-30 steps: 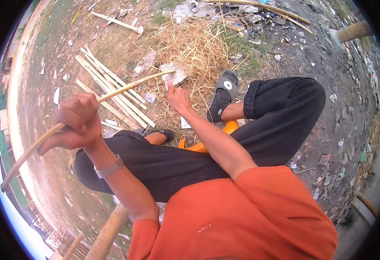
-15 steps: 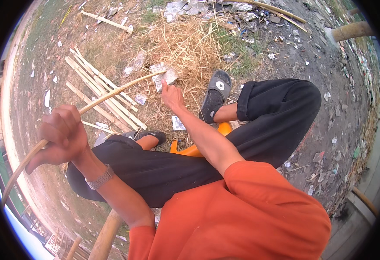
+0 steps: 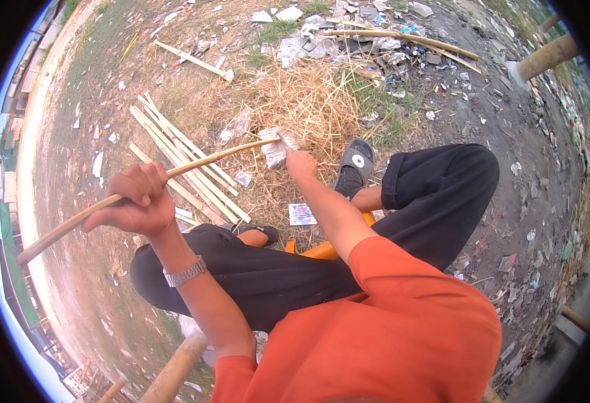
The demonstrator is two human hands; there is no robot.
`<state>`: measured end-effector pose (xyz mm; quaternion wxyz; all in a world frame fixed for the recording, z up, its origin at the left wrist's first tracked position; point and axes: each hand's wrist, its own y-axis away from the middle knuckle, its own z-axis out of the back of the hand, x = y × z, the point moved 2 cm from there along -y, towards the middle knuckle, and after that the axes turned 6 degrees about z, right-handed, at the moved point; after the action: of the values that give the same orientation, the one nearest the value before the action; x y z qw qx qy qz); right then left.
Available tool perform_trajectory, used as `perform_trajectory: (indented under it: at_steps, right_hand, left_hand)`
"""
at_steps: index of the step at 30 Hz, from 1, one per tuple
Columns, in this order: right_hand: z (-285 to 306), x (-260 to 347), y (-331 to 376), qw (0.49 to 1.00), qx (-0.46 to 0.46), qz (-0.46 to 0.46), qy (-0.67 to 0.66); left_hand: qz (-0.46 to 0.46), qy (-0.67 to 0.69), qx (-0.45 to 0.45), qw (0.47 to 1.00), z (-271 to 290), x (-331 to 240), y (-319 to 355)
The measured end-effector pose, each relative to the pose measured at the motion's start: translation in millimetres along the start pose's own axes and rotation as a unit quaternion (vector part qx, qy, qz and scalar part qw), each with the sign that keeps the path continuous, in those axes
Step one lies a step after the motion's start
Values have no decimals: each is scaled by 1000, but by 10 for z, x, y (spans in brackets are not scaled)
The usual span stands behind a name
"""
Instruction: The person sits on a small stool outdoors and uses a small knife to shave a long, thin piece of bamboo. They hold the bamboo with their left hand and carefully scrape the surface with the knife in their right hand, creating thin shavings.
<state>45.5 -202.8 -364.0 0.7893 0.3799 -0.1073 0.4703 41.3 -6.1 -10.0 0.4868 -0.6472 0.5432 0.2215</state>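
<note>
Gripping: left hand (image 3: 137, 201) fist closed round bamboo strip (image 3: 194, 164);
Right hand (image 3: 300, 164): fingers closed at strip's far end; held item hidden;
Ground: split bamboo slats (image 3: 174, 158) near.

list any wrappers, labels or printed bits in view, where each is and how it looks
Printed card: flat on the dirt between the feet, small square, white with bluish print.
Plastic wrapper: on the straw by the right hand and the stick tip, crumpled, clear to grey.
Wrapper: on the straw left of it, crumpled, pale.
Litter pile: far edge of the straw, grey and white scraps.
</note>
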Motion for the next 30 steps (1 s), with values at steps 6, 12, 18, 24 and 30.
perform_trajectory:
  at_steps: [6,12,18,24,30]
  right_hand:
    - [209,393,434,986,3,72,-152]
    - [392,853,881,977,8,148,-154]
    - [271,735,707,984,-7,112,-135]
    - [187,616,592,988,-5,112,-111]
    - [190,434,399,992,-19,85,-91]
  left_hand:
    - [-81,-120,-281,949,87,-25,1]
    - [-79,-100,-253,959,20,-15,54]
    - [-82,-99,-239,962,-33,-9,71]
    - [-83,-121,-247,958,-3,-32,19]
    - [-72,-106,-234,964,-70,14,-11]
